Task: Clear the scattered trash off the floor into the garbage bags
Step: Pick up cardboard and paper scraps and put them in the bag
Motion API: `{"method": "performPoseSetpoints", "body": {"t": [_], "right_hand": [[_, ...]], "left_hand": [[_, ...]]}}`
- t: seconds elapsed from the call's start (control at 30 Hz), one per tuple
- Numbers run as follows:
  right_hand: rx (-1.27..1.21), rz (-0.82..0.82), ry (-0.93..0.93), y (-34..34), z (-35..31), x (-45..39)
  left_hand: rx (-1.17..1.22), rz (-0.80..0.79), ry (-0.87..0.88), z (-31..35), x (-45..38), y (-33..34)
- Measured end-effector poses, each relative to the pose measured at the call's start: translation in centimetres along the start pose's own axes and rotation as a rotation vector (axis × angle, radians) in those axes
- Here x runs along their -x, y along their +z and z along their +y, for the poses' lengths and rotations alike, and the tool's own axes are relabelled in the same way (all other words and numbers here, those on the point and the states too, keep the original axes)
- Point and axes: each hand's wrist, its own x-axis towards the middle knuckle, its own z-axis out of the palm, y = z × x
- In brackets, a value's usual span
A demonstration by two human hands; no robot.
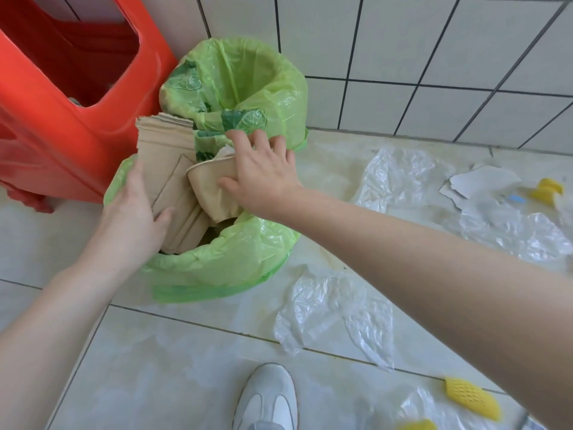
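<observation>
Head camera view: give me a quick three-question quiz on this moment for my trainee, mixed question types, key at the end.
1. True or false: the right hand grips a paper cup over the near green bag.
2. What does the left hand hold?
A. a clear plastic sheet
B. folded cardboard
C. a yellow foam net
3. Fill in: the clear plastic sheet lies on the ____.

Key
1. True.
2. B: the left hand holds the folded cardboard, which stands partly inside the near green bag.
3. Floor; it is not yet in a bag.
</observation>
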Motion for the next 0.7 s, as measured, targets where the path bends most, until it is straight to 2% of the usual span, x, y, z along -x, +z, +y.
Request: {"method": "performPoseSetpoints", "body": {"t": [0.07,0.27,0.37,0.53,0.7], "right_hand": [[0.033,-0.007,-0.05,0.3,0.0,0.0],[0.212,-0.167,-0.105,0.2,-0.4,-0.9],[0.168,-0.213,-0.109,-0.7,-0.1,-0.9],[-0.025,-0.078,-0.105,-3.5,2.4,1.5],[-0.091,-0.067,-0.071,-6.3,8.1,6.2]], "left_hand": [[-0.046,-0.055,-0.043,-0.1,-0.2,0.2],[-0.207,-0.173,-0.054,0.2,-1.5,1.0],[-0.254,-0.215,-0.071,0.9,-1.9,0.3],[-0.234,-0.02,0.062,3.9,-0.5,-0.9],[-0.126,0.127,0.273,8.8,1.5,-0.7]]}}
